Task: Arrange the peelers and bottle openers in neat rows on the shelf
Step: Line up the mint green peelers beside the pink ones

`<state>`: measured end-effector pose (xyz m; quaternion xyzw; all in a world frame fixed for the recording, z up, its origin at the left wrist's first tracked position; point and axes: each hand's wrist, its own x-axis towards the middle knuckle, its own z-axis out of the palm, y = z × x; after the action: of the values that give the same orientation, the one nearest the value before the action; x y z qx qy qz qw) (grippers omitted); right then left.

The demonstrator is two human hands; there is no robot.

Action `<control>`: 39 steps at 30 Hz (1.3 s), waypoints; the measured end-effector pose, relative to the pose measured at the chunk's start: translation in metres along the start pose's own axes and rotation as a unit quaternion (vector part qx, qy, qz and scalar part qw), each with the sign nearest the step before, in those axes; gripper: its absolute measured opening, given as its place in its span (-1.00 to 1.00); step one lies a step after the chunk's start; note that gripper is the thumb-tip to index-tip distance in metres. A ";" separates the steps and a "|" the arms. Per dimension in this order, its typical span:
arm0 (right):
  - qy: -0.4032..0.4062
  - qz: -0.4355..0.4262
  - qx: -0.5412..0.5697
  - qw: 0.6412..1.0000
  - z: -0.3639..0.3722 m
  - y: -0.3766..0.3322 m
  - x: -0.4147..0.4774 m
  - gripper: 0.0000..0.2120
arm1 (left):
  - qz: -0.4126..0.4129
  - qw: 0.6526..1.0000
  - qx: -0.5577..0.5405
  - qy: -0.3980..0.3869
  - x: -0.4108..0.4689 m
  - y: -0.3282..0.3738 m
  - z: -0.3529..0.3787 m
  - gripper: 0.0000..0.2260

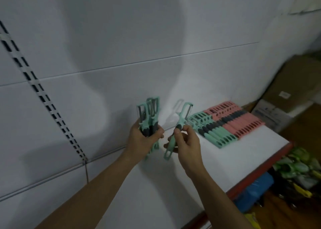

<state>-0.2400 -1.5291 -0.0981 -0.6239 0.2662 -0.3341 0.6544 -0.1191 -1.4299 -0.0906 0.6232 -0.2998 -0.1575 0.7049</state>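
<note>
Left hand (pixel 144 138) clamped green peeler bundle (pixel 149 117); right hand (pixel 185 142) pinched single peeler (pixel 177 129) left of shelved rows (pixel 225 122). Likely light, stiff plastic; best held mid-handle, off blade.

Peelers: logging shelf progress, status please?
Left hand grips green peeler bunch. Right hand holds single peeler. Green and pink rows laid on shelf. Nothing blocking.

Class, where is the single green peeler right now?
The single green peeler is in the right hand, mid-frame, between the left hand's bundle and the shelf rows.
</note>
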 end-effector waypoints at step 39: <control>0.065 -0.206 -0.522 0.825 -0.111 0.042 0.071 -0.74 | 0.070 0.996 0.022 -0.045 0.072 -0.078 0.091 -0.78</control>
<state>-0.2754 -1.6546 -0.1441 -0.8896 0.3083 -0.3116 0.1280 -0.1085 -1.5578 -0.1461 0.6084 -0.3777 -0.1288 0.6860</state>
